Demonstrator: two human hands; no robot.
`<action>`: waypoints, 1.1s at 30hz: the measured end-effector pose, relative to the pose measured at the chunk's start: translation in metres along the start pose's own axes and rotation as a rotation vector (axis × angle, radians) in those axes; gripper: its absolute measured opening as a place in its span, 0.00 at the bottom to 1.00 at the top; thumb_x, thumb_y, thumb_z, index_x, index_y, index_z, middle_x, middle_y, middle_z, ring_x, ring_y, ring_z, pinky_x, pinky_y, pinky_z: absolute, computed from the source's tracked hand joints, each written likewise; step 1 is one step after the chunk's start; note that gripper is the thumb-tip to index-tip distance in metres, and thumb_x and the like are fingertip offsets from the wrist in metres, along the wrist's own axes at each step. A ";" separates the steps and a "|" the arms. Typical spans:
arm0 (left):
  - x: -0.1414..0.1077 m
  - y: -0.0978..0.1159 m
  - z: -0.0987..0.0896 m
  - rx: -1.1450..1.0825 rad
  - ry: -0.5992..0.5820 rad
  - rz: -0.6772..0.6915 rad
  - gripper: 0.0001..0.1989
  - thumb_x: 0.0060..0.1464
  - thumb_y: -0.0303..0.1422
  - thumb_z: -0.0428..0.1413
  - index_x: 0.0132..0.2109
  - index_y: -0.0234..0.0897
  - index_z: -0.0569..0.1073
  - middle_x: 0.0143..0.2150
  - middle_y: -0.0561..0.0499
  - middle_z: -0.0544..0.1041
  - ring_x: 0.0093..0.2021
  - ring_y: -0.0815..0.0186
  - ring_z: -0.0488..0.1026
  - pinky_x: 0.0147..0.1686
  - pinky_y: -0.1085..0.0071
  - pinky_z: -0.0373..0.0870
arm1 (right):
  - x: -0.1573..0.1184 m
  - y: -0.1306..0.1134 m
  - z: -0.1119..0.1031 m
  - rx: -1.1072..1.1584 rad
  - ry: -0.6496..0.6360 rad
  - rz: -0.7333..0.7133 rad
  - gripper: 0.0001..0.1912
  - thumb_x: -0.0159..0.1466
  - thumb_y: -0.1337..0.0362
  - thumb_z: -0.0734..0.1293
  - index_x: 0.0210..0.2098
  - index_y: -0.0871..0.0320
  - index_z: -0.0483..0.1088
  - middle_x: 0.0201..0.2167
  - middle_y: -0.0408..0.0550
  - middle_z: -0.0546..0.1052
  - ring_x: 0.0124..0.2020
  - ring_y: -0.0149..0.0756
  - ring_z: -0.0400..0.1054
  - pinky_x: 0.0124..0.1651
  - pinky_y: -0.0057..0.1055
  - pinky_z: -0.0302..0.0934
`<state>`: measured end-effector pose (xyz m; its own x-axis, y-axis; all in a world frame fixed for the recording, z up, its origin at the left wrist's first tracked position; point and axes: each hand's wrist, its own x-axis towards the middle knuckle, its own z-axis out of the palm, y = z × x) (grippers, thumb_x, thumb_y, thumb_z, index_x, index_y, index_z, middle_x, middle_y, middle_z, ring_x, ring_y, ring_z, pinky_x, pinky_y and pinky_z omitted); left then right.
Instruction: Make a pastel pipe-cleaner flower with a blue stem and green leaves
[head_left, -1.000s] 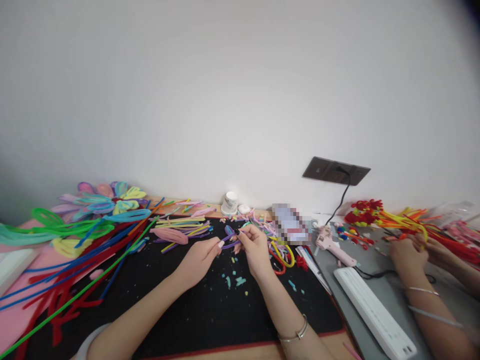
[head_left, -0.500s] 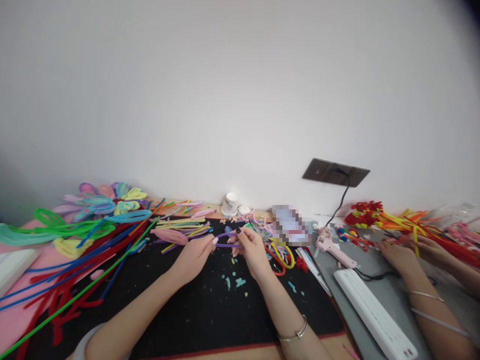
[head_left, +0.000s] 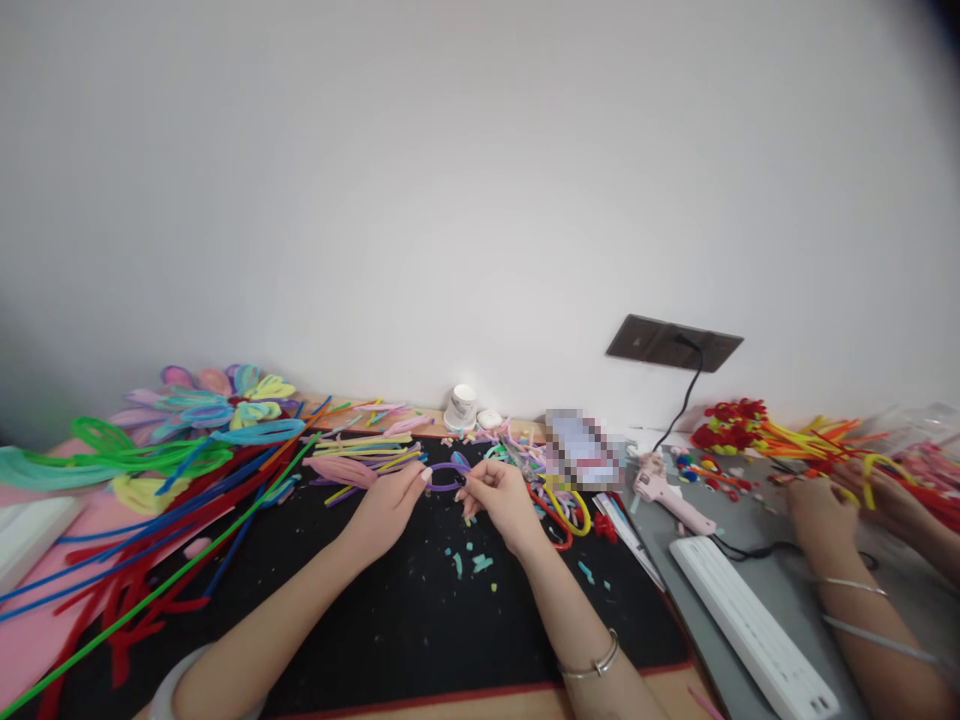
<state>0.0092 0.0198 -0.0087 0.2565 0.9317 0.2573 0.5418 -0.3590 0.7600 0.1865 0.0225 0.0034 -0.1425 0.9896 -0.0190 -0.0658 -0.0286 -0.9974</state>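
Note:
A purple pipe cleaner [head_left: 448, 466] is bent into a narrow loop between my two hands, above the black mat [head_left: 420, 620]. My left hand [head_left: 388, 510] pinches its left end between thumb and fingers. At the loop's right end, my right hand [head_left: 499, 500] is closed on it with thumb and forefinger; the fingers cover that end. Pink, yellow and purple pipe cleaners [head_left: 367, 455] lie just beyond my left hand. Small teal scraps [head_left: 480, 564] are scattered on the mat below my right hand.
A pink glue gun [head_left: 671, 500] and a white power strip [head_left: 750, 625] lie at right. Beyond them a co-worker's hands [head_left: 825, 510] hold a yellow pipe cleaner. Long red, blue and green pipe cleaners [head_left: 172, 520] spread over the left side. A white cup [head_left: 461, 405] stands by the wall.
The purple pipe cleaner's open right end is drawn together into a closed loop. My right hand has shifted slightly left and its fingers are pinched. The co-worker's yellow piece is now curved.

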 end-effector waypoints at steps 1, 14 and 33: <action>0.000 0.000 0.000 0.007 0.001 -0.002 0.16 0.61 0.39 0.38 0.28 0.39 0.59 0.26 0.54 0.65 0.29 0.64 0.64 0.31 0.69 0.59 | 0.000 0.000 0.001 0.007 -0.011 0.012 0.07 0.51 0.64 0.67 0.22 0.60 0.64 0.18 0.44 0.75 0.14 0.25 0.65 0.18 0.21 0.60; -0.002 0.002 0.000 0.040 -0.106 -0.003 0.16 0.61 0.38 0.37 0.28 0.39 0.61 0.27 0.52 0.69 0.29 0.64 0.67 0.31 0.68 0.58 | -0.001 -0.003 0.001 -0.065 0.001 -0.077 0.04 0.53 0.67 0.64 0.29 0.60 0.67 0.18 0.41 0.74 0.14 0.26 0.65 0.19 0.22 0.60; -0.004 0.006 -0.002 0.292 -0.198 0.088 0.12 0.60 0.36 0.41 0.34 0.38 0.65 0.31 0.49 0.74 0.33 0.60 0.71 0.30 0.70 0.60 | -0.001 0.001 0.003 0.154 0.041 -0.052 0.08 0.55 0.63 0.67 0.26 0.58 0.62 0.15 0.40 0.73 0.12 0.25 0.62 0.16 0.21 0.57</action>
<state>0.0099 0.0135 -0.0040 0.4464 0.8782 0.1720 0.7093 -0.4644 0.5304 0.1839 0.0212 0.0023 -0.0943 0.9952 0.0266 -0.2235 0.0049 -0.9747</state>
